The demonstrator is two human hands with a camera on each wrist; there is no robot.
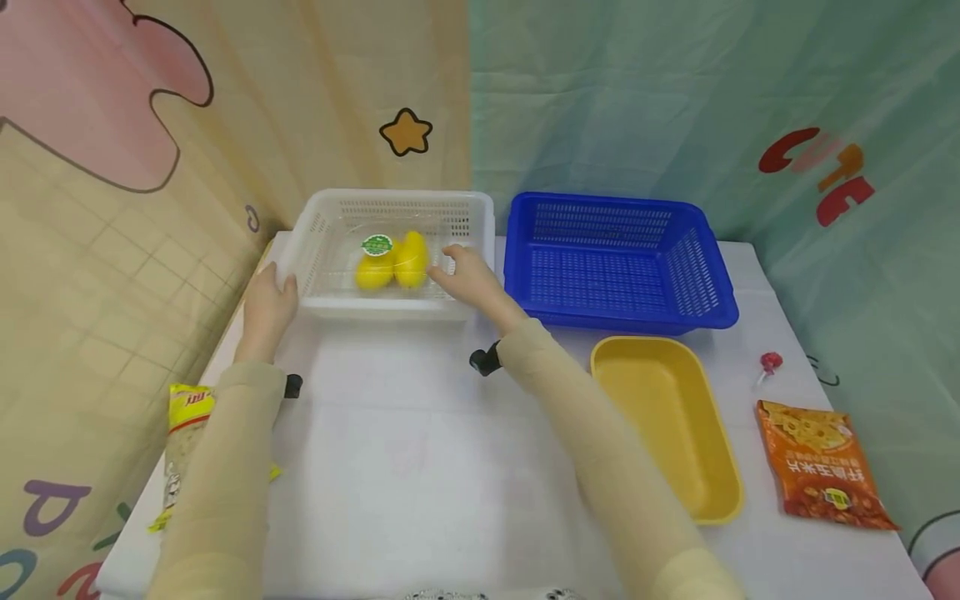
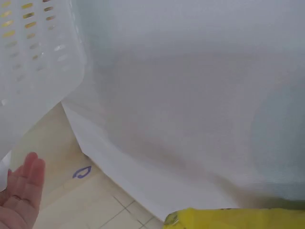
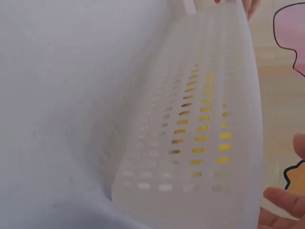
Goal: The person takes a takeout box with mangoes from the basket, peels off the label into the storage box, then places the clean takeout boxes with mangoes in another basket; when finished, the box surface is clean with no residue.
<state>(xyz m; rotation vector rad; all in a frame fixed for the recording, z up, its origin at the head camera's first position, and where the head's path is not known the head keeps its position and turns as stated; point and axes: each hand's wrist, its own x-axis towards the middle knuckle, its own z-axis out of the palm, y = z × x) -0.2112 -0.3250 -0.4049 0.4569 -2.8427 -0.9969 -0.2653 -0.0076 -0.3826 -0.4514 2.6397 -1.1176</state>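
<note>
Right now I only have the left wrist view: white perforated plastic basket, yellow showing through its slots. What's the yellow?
Observer: Two yellow, rounded fruits, side by side, mangoes by the look.
Operator: Where's the right hand?
Observer: Right hand is over the right part of the white perforated plastic basket.
Operator: And right of that basket?
Observer: A blue rectangular perforated plastic basket, close beside it.

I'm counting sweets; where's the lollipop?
In the head view, the lollipop lies at right, just beyond the orange snack bag and right of the yellow tray.
</note>
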